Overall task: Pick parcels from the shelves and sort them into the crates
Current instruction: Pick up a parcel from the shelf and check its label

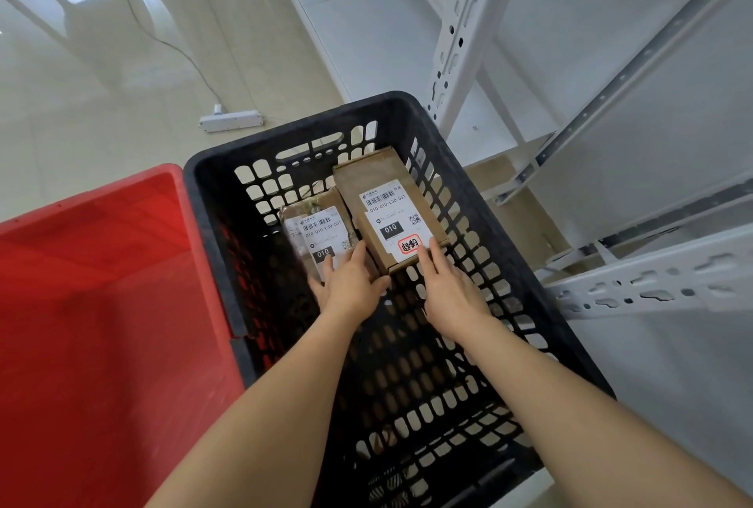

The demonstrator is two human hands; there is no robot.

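Two bare forearms reaching from the near edge down into the black crate [212, 197]. Left hand [350, 283] flat, fingers straight, resting on the smaller parcel [322, 232] — grip open, nothing pinched. Right hand [452, 295] likewise open, fingertips touching the near end of the larger parcel [387, 206], which lies tilted, partly over the smaller one. Both parcels at the far end of the crate; near half of its floor bare. Red crate [102, 303] touching the black one's left wall. White shelf frame [460, 38] just right; power strip [230, 120] on the floor beyond.
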